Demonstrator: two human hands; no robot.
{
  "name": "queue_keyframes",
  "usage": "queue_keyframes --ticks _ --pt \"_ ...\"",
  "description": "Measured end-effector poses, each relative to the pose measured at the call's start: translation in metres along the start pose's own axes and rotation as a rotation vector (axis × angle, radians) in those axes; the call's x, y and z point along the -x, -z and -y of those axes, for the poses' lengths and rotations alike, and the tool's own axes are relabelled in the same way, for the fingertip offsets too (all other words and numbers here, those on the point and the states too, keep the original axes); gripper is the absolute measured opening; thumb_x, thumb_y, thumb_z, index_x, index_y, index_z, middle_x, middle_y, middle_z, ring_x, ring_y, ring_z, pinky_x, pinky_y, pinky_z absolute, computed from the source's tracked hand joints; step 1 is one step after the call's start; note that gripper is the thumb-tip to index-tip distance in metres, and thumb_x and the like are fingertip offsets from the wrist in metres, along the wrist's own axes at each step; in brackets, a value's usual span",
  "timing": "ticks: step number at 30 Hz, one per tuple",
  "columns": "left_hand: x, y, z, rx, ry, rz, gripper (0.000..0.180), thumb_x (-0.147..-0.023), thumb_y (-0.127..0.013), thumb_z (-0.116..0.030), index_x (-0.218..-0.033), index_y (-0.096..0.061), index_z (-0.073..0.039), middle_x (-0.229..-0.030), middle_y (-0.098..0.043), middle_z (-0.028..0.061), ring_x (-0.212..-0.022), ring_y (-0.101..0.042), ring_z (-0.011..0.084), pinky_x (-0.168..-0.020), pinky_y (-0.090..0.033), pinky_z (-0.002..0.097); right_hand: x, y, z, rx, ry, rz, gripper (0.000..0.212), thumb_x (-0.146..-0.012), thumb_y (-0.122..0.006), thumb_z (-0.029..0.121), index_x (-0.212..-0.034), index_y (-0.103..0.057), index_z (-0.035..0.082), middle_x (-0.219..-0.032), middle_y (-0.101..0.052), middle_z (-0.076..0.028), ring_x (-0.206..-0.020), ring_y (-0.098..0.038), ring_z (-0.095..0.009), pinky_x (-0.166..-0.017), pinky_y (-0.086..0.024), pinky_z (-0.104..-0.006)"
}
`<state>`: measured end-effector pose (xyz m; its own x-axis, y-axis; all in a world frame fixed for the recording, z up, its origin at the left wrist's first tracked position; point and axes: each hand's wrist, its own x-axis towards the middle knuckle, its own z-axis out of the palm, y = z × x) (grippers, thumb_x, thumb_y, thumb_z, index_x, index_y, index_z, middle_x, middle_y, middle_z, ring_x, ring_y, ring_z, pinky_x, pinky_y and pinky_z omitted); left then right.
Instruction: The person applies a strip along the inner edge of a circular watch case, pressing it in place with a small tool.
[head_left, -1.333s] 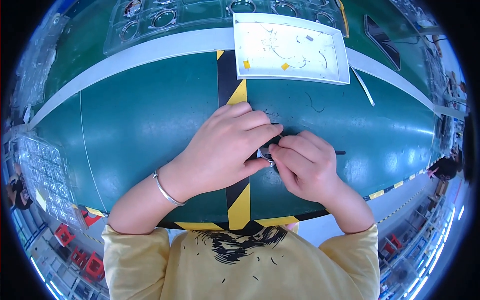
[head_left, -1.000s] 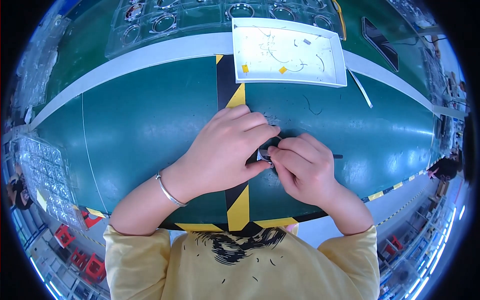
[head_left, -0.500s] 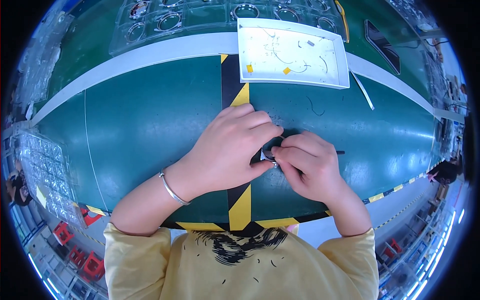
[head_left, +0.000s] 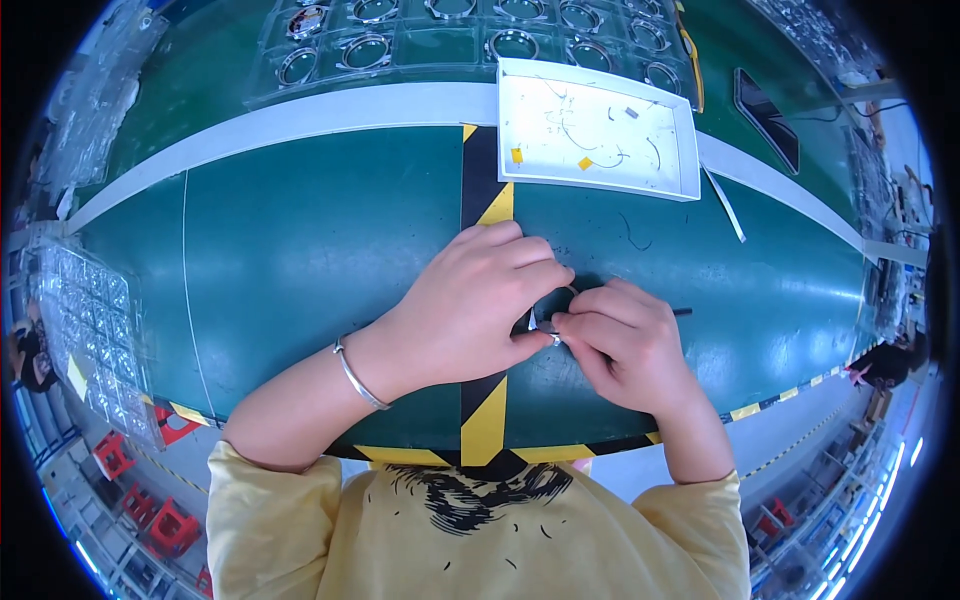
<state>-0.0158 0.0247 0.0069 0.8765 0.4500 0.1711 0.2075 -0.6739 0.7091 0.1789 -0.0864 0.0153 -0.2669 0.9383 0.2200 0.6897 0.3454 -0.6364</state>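
Nothing much is being moved since earlier: a small metal part is being pinched between closed left hand and right hand, tray at 12 o'clock.

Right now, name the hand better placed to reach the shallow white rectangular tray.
Right, probably. The right hand lies nearer below the shallow white rectangular tray; the left hand would cross over.

Left hand and right hand together pinching a small metal part over the green table
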Motion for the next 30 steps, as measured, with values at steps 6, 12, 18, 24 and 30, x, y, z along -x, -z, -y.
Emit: queue_keyframes --ticks 6,12,18,24,30 --pt "-0.001 0.001 -0.002 0.012 -0.003 -0.009 0.038 -0.07 -0.085 -0.019 -0.102 -0.07 -0.006 -0.098 -0.063 0.0057 -0.097 -0.06 0.0262 -0.088 -0.049 0.0411 0.0 0.0 0.002 0.057 0.027 -0.036 0.016 -0.072 -0.077 -0.002 -0.086 -0.074 0.005 -0.088 -0.067 -0.007 -0.067 -0.061 -0.026 -0.057 -0.05 -0.0352" --pt "-0.002 0.0 -0.001 0.014 -0.001 -0.004 0.038 -0.07 -0.085 -0.018 -0.102 -0.07 -0.005 -0.098 -0.063 0.006 -0.097 -0.06 0.0264 -0.089 -0.049 0.0411 0.0 -0.005 0.005 0.16 0.034 -0.107 0.016 -0.072 -0.077 -0.002 -0.086 -0.074 0.005 -0.088 -0.066 -0.008 -0.067 -0.061 -0.026 -0.057 -0.05 -0.0349" --pt "-0.001 -0.003 -0.002 -0.017 0.009 -0.035 0.05 -0.065 -0.089 -0.019 -0.11 -0.073 -0.007 -0.099 -0.066 0.006 -0.091 -0.06 0.0269 -0.085 -0.05 0.04 0.003 -0.01 0.008 0.1 0.013 -0.129 0.018 -0.072 -0.076 -0.004 -0.088 -0.073 0.003 -0.087 -0.066 -0.009 -0.067 -0.061 -0.027 -0.058 -0.05 -0.0354" --pt "0.0 -0.005 -0.006 -0.033 0.029 -0.088 0.05 -0.066 -0.088 -0.018 -0.112 -0.073 -0.006 -0.095 -0.066 0.006 -0.087 -0.058 0.0269 -0.083 -0.05 0.0385 0.001 -0.016 0.008 0.181 0.007 -0.212 0.019 -0.071 -0.075 -0.004 -0.089 -0.074 0.003 -0.088 -0.067 -0.009 -0.066 -0.06 -0.027 -0.057 -0.05 -0.0357" --pt "-0.003 -0.006 -0.006 -0.002 0.017 -0.095 0.048 -0.067 -0.087 -0.016 -0.112 -0.073 -0.005 -0.093 -0.063 0.0067 -0.086 -0.058 0.0273 -0.08 -0.05 0.0382 0.0 -0.011 0.001 0.165 0.036 -0.169 0.019 -0.071 -0.076 -0.002 -0.089 -0.074 0.004 -0.089 -0.067 -0.009 -0.066 -0.06 -0.026 -0.057 -0.049 -0.0354"
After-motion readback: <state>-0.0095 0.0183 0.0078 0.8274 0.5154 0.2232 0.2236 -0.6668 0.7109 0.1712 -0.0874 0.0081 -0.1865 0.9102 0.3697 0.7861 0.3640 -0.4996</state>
